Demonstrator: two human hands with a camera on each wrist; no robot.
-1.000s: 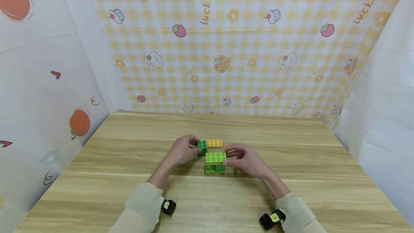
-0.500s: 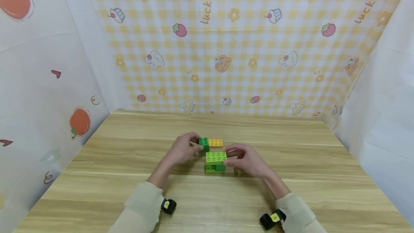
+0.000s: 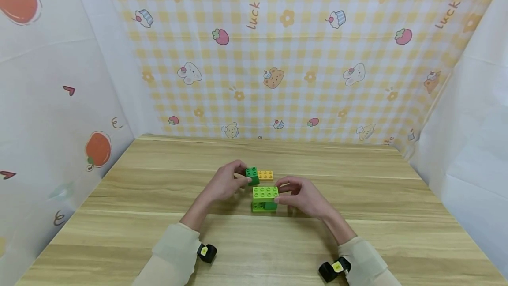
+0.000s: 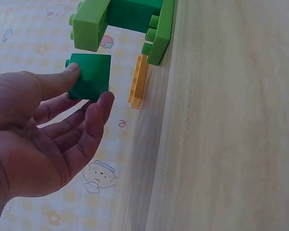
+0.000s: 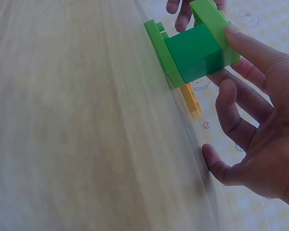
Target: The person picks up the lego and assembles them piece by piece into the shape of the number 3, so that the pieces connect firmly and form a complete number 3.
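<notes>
My left hand (image 3: 225,183) pinches a dark green toy brick (image 4: 91,76) between thumb and fingers. In the left wrist view that brick is held off the table. My right hand (image 3: 304,197) grips the right end of a light green brick (image 3: 265,193), the top of a small stack. Below it a dark green block (image 5: 195,53) joins it on the right side to a light green base plate (image 5: 164,57) on the table. The stack's left side is an open gap. Just behind lies a flat yellow brick (image 3: 266,175), partly covered by the held brick in the head view.
The wooden table (image 3: 357,180) runs back to a checked cloth (image 3: 301,56) hung behind it. White cloth sheets (image 3: 468,144) stand on both sides. Each wrist carries a small black camera (image 3: 207,253).
My left hand has moved slightly away from me and to the right with the dark green brick, which covers more of the yellow brick. The right hand and the stack stay in place.
</notes>
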